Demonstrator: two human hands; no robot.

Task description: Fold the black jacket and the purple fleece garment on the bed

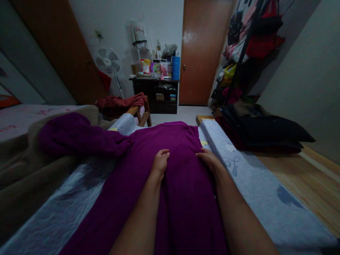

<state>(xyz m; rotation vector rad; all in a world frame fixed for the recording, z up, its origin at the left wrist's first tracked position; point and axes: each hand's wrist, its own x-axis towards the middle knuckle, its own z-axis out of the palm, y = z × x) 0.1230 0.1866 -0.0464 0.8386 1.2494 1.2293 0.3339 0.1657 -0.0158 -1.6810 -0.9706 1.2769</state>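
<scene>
Well, the shirt point(175, 136) lies spread on the bed point(233, 166), probably for space, my left hand point(160, 162) over its middle, right hand point(211, 161) by its edge, but I can't tell if either's pinching.

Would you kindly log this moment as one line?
left hand: over purple garment; right hand: by garment's right edge; garment: spread on mattress; dark clothes: stacked right

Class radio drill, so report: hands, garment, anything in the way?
Left hand over garment, right hand at its edge; grip unclear. Garment spread, sleeve out left. Dark stack right, clear of hands.
</scene>
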